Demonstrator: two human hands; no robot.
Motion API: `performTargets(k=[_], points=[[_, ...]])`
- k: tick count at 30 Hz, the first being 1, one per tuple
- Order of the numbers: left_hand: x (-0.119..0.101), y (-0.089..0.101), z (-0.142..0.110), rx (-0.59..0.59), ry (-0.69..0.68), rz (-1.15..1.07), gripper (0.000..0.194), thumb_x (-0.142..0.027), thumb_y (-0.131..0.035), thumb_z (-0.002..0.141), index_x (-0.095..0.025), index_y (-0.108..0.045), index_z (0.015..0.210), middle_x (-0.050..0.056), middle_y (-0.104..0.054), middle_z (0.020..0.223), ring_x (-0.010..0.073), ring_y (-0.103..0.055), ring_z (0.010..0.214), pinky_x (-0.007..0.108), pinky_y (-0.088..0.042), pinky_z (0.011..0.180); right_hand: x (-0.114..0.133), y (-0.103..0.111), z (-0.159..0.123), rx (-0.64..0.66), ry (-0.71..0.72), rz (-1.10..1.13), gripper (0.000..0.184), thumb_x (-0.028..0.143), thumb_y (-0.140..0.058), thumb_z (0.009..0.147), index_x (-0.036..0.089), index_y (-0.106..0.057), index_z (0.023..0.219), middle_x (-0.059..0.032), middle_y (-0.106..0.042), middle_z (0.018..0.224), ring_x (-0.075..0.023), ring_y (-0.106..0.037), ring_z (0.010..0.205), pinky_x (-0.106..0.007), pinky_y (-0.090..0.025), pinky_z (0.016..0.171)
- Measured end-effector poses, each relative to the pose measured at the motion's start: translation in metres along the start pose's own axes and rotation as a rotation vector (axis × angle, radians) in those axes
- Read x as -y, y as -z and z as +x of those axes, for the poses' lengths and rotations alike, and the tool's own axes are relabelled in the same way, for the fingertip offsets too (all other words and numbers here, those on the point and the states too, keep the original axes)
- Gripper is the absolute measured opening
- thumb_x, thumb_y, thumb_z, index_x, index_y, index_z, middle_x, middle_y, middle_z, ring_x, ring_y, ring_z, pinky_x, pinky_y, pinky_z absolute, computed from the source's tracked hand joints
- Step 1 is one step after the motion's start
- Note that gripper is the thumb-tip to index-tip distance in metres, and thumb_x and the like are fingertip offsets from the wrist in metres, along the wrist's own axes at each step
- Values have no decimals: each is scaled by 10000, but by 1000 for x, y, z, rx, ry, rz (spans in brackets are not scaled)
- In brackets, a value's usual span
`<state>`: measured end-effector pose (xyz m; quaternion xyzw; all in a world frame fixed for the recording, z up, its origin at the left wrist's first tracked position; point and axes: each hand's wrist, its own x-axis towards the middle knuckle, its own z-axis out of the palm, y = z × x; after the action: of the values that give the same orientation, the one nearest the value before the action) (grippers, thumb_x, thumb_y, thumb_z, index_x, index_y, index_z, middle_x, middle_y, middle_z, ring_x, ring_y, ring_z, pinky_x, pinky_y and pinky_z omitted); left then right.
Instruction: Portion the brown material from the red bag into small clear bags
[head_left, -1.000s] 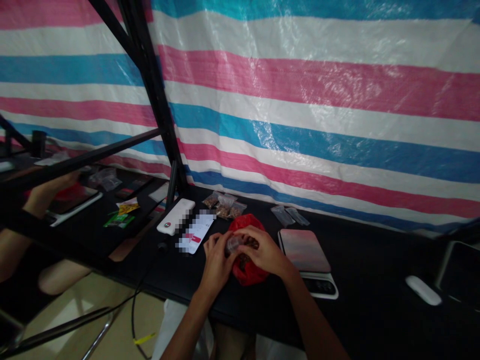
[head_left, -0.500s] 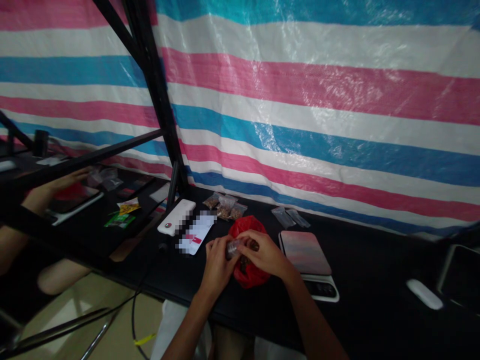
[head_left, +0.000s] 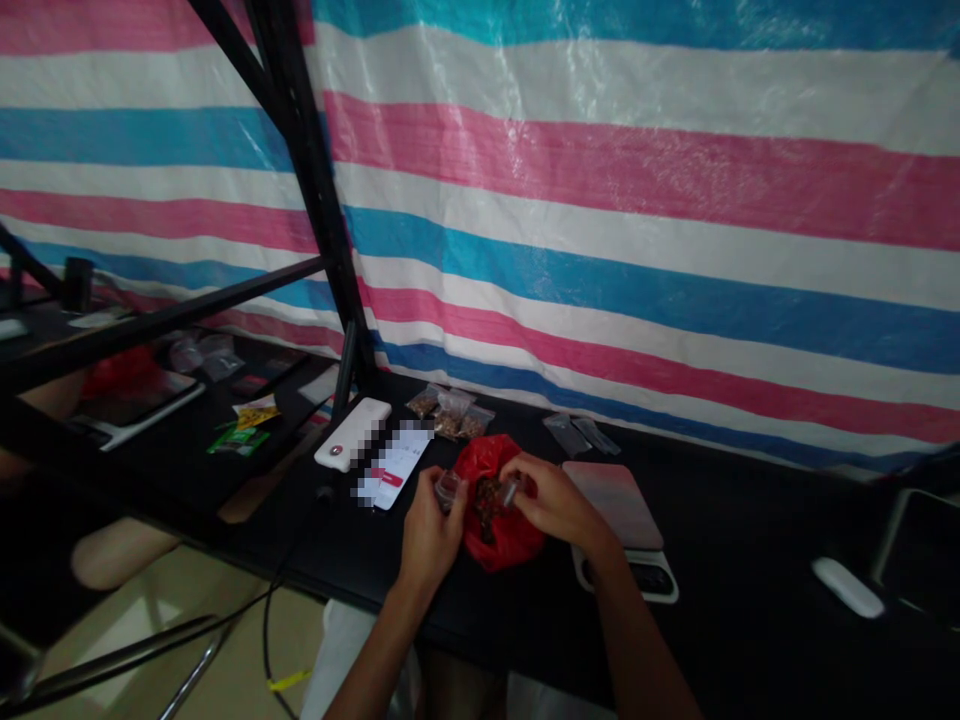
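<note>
A red plastic bag (head_left: 517, 545) stands open in front of me, with small brown dried pieces (head_left: 487, 505) inside. My left hand (head_left: 431, 535) is at its left side, closed around a small clear plastic bag (head_left: 448, 490) whose mouth gapes upward. Over the red bag's right side, my right hand (head_left: 551, 500) pinches a small clear scoop (head_left: 511, 490), partly covered by my fingers. Beside the right forearm lies a kitchen scale (head_left: 619, 505) with a pinkish plate and a dark display panel.
Filled small clear bags (head_left: 452, 412) lie behind the red bag, flat clear bags (head_left: 577, 435) to their right. Left are a phone (head_left: 397, 465) and a white power bank (head_left: 354, 433). A black frame post (head_left: 319, 200) separates a neighbour's table. A white mouse (head_left: 849, 588) lies far right.
My hands have moved apart: the right went right with the scoop over the red bag, the left slightly left with the clear bag. The neighbour's hand has left the red bag.
</note>
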<state>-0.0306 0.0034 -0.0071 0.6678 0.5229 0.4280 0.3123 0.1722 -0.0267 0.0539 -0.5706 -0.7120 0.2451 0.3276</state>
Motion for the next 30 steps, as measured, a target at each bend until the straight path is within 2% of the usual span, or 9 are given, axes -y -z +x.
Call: performTargets(k=[4, 7, 9, 13, 18, 22, 25, 30], points=[[-2, -1, 1, -34, -84, 6, 330, -482, -575, 922, -205, -512, 1090, 60, -670, 921, 232, -689, 794, 359, -554, 721, -1, -7, 3, -39, -13, -81, 324, 18, -543, 755, 228, -671, 966, -7, -652, 927, -145, -593, 746, -256, -410, 686], [-4, -5, 4, -47, -164, 78, 368, -412, -645, 873, -203, -503, 1141, 89, -646, 1057, 249, -677, 940, 387, -551, 828, -3, -10, 4, -67, -31, -127, 308, 54, -555, 813, 232, -656, 1042, -28, -651, 1019, -158, -623, 796, -269, -428, 722], [-4, -9, 8, 10, -163, 144, 335, -330, -652, 853, -200, -511, 1128, 96, -642, 1060, 265, -669, 977, 404, -544, 852, -6, -9, 4, -78, -43, -150, 306, 61, -560, 831, 240, -653, 1061, -32, -655, 1047, -171, -642, 854, -274, -441, 761], [-2, -12, 12, 107, -102, 195, 194, -193, -589, 845, -209, -523, 1027, 75, -652, 935, 261, -683, 898, 375, -531, 790, -10, -6, 2, -82, -63, -169, 310, 54, -583, 819, 254, -660, 1043, -29, -679, 1055, -200, -658, 947, -287, -457, 825], [-3, -11, 16, 128, 2, 0, 221, -178, -588, 833, -231, -502, 1029, 25, -681, 832, 222, -695, 736, 303, -492, 663, -13, -2, 0, -65, -82, -177, 351, 28, -608, 779, 269, -655, 1030, -12, -715, 1074, -222, -669, 991, -300, -451, 832], [-5, -17, 24, 95, 70, -223, 189, -242, -626, 823, -232, -495, 959, -16, -654, 752, 183, -655, 649, 264, -468, 605, -12, -4, 1, -49, -116, -193, 322, 67, -659, 782, 276, -643, 1026, 6, -740, 1027, -221, -684, 925, -290, -428, 762], [-3, -21, 28, 67, 75, -284, 182, -291, -622, 834, -229, -477, 926, -36, -621, 737, 153, -624, 637, 243, -465, 606, -11, -8, 1, -25, -128, -204, 306, 66, -675, 770, 271, -639, 993, 15, -744, 975, -208, -683, 865, -277, -404, 721], [0, -20, 24, 63, 53, -348, 181, -333, -617, 860, -224, -478, 899, -51, -563, 717, 125, -566, 626, 232, -454, 622, -10, -15, 2, -15, -118, -216, 308, 80, -681, 775, 263, -606, 1012, 16, -706, 1001, -189, -668, 855, -263, -390, 705]])
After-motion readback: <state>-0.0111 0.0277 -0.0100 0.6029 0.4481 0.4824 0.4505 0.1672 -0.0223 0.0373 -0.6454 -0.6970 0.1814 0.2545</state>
